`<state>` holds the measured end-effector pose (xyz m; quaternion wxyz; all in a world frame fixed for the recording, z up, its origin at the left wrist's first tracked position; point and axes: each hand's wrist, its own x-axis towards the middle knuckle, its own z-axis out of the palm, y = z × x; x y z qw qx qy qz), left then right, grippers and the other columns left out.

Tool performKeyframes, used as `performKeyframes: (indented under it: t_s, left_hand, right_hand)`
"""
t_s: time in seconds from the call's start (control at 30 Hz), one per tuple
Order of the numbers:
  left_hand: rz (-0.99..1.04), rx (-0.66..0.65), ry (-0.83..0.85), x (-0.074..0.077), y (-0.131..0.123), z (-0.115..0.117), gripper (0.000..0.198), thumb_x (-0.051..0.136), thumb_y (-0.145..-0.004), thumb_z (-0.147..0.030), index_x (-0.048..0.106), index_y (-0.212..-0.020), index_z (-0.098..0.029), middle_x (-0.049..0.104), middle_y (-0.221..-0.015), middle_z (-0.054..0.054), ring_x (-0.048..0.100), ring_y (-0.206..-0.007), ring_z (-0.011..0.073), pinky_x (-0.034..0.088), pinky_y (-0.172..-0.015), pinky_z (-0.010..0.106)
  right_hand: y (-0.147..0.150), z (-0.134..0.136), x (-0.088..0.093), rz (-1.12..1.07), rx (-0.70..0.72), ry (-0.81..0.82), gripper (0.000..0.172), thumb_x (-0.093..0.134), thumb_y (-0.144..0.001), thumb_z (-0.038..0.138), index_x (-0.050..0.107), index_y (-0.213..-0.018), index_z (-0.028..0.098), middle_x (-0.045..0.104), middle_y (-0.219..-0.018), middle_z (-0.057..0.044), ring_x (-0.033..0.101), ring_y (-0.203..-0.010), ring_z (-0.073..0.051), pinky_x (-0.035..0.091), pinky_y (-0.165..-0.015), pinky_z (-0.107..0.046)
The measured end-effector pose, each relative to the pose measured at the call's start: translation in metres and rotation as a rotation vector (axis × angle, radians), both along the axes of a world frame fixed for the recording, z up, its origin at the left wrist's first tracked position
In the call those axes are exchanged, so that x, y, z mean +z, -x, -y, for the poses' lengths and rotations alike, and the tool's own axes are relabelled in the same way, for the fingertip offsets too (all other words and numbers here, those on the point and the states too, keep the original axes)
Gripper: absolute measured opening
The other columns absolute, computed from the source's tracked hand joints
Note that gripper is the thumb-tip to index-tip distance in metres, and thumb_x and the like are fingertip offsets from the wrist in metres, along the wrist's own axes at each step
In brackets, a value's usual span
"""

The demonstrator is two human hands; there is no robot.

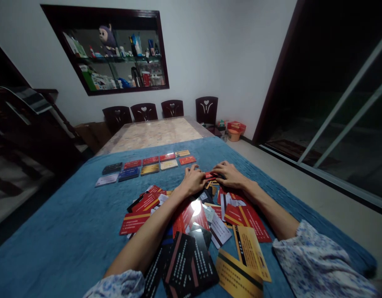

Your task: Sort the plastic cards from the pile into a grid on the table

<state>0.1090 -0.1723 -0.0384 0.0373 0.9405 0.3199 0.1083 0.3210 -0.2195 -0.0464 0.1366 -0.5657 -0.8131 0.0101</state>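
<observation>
Left hand [193, 181] and right hand [230, 174]: fingers curled narrow, holding glossy red rectangular card [210, 176] between them, closer to surface's right edge. Heap of loose red, black, gold, white printed cards [192, 223] spread toward near edge. Two rows of neat rectangular card stacks [150, 169] ran toward left edge. Blue cloth [69, 223] lay underneath; beige marbled tabletop [159, 132] showed at far edge.

The left hand [193, 181] and right hand [228, 174] hold a red card [210, 176] between them, nearer the right edge of the table [159, 130] than its left. Loose cards [195, 223] overlap from there toward the near edge. Two rows of cards [150, 169] lie toward the far edge of the blue cloth [69, 219]. Chairs [144, 111] stand by the table's far edge.
</observation>
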Motion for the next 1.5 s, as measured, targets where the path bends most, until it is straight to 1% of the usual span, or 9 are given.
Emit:
performKeyframes:
  t_s: [0.17, 0.33, 0.53, 0.73, 0.9, 1.0, 1.13, 1.3, 1.5]
  left_hand:
    - [-0.008, -0.017, 0.004, 0.004, 0.002, -0.001, 0.021, 0.053, -0.093, -0.025, 0.073, -0.092, -0.017, 0.073, -0.106, 0.012, 0.041, -0.132, 0.0351, 0.035, -0.102, 0.057]
    - [0.046, 0.0, 0.012, 0.01, 0.004, -0.001, 0.025, 0.051, -0.095, -0.025, 0.075, -0.093, -0.019, 0.074, -0.102, 0.01, 0.047, -0.127, 0.032, 0.037, -0.1, 0.053]
    - [0.166, 0.039, -0.041, 0.012, 0.006, -0.006, 0.022, 0.053, -0.093, -0.019, 0.075, -0.093, -0.02, 0.074, -0.097, 0.008, 0.056, -0.107, 0.0254, 0.043, -0.094, 0.043]
    - [0.197, 0.057, -0.081, 0.014, 0.008, -0.005, 0.029, 0.051, -0.086, -0.009, 0.075, -0.098, -0.021, 0.075, -0.097, 0.006, 0.058, -0.101, 0.025, 0.045, -0.09, 0.039]
    - [0.241, 0.066, -0.082, 0.012, 0.007, -0.006, 0.033, 0.05, -0.084, -0.007, 0.075, -0.101, -0.02, 0.075, -0.097, 0.008, 0.058, -0.1, 0.0253, 0.046, -0.091, 0.039]
    - [0.256, 0.068, -0.081, 0.009, 0.007, -0.008, 0.032, 0.053, -0.085, -0.009, 0.073, -0.108, -0.019, 0.074, -0.1, 0.008, 0.057, -0.102, 0.0254, 0.046, -0.091, 0.039]
    - [0.223, 0.06, -0.079, 0.007, 0.007, -0.009, 0.035, 0.059, -0.083, -0.011, 0.069, -0.116, -0.02, 0.072, -0.109, 0.008, 0.056, -0.105, 0.0262, 0.045, -0.094, 0.04]
    - [0.199, 0.091, -0.071, 0.007, 0.008, -0.006, 0.033, 0.06, -0.083, -0.014, 0.068, -0.114, -0.022, 0.071, -0.106, 0.007, 0.055, -0.107, 0.0272, 0.044, -0.093, 0.04]
    - [0.13, 0.118, -0.059, 0.007, 0.008, 0.0, 0.045, 0.057, -0.081, -0.01, 0.058, -0.124, -0.022, 0.07, -0.11, 0.009, 0.052, -0.108, 0.0278, 0.043, -0.092, 0.04]
  right_hand:
    - [-0.002, 0.0, -0.001, -0.041, 0.048, -0.052, 0.03, 0.054, -0.093, 0.033, 0.073, -0.114, 0.022, 0.069, -0.111, -0.012, 0.049, -0.108, -0.026, 0.037, -0.093, -0.042]
    - [-0.004, -0.003, -0.003, -0.071, 0.072, -0.151, 0.027, 0.053, -0.094, 0.029, 0.075, -0.107, 0.019, 0.072, -0.102, -0.011, 0.053, -0.103, -0.025, 0.039, -0.088, -0.038]
    - [-0.002, -0.002, -0.004, -0.105, 0.023, -0.28, 0.029, 0.049, -0.097, 0.027, 0.076, -0.104, 0.019, 0.074, -0.096, -0.013, 0.054, -0.099, -0.026, 0.039, -0.086, -0.039]
    - [0.003, 0.001, -0.004, -0.148, -0.009, -0.323, 0.027, 0.051, -0.096, 0.026, 0.075, -0.106, 0.019, 0.074, -0.096, -0.012, 0.056, -0.098, -0.025, 0.039, -0.086, -0.038]
    - [0.005, 0.0, -0.005, -0.166, -0.023, -0.321, 0.027, 0.05, -0.095, 0.022, 0.074, -0.109, 0.019, 0.074, -0.097, -0.012, 0.057, -0.098, -0.025, 0.04, -0.085, -0.037]
    - [0.007, 0.001, -0.004, -0.188, -0.023, -0.289, 0.031, 0.049, -0.095, 0.022, 0.071, -0.116, 0.017, 0.074, -0.1, -0.013, 0.057, -0.097, -0.025, 0.041, -0.085, -0.037]
    - [0.008, 0.002, -0.004, -0.194, -0.037, -0.26, 0.035, 0.052, -0.092, 0.021, 0.064, -0.124, 0.017, 0.072, -0.109, -0.014, 0.056, -0.099, -0.026, 0.041, -0.086, -0.037]
    - [0.007, 0.0, -0.008, -0.149, -0.052, -0.25, 0.034, 0.057, -0.089, 0.018, 0.061, -0.123, 0.021, 0.072, -0.111, -0.011, 0.057, -0.095, -0.025, 0.041, -0.082, -0.035]
    - [0.009, -0.001, -0.013, -0.114, -0.07, -0.238, 0.044, 0.057, -0.084, 0.017, 0.056, -0.128, 0.019, 0.07, -0.115, -0.012, 0.058, -0.097, -0.026, 0.042, -0.083, -0.037]
